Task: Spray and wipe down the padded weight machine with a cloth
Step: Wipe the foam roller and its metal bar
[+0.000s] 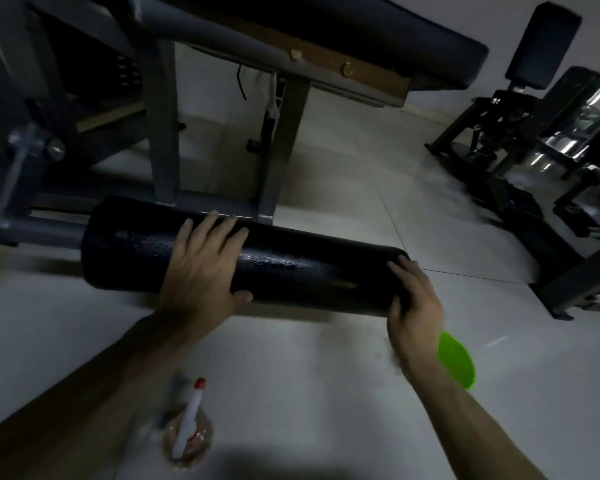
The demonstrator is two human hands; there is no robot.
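Note:
A black padded roller [291, 271] juts out low on the weight machine's grey frame [163, 133], and its top glistens wet. My left hand [201, 268] lies over the roller's middle, fingers across the top and thumb round the near side. At the roller's right end, my right hand [413, 306] grips with fingers curled over the end. A spray bottle [187, 420] with a white neck and red tip stands on the floor below my left forearm. No cloth is visible.
A bright green bowl-like object [459, 362] lies on the pale tiled floor [326, 375], partly behind my right wrist. The machine's long dark bench pad [378, 32] runs overhead. Another padded machine [541, 98] and dark frames stand at the right.

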